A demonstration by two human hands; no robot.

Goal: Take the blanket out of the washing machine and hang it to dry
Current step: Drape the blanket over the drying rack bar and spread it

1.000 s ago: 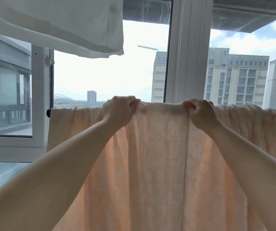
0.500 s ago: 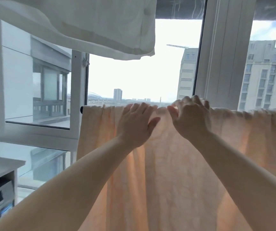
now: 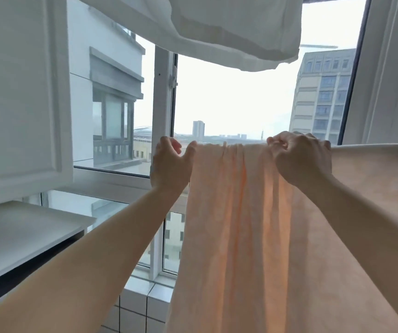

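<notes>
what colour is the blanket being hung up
Pale peach-orange, plain; the blanket shows best in the head view.

The blanket [image 3: 241, 224] is running out of the picture at the right edge and the bottom, and it is covering whatever it is hanging over — no rod is showing along its top fold. The right hand [image 3: 301, 159] is hiding its own fingertips behind the knuckles and the bunched cloth, while the left hand [image 3: 169, 164] is blocking the blanket's left corner, so contact there is unclear. Overhead, a white cloth [image 3: 229, 32] is getting cut off by the top edge — its hanger out of sight.
</notes>
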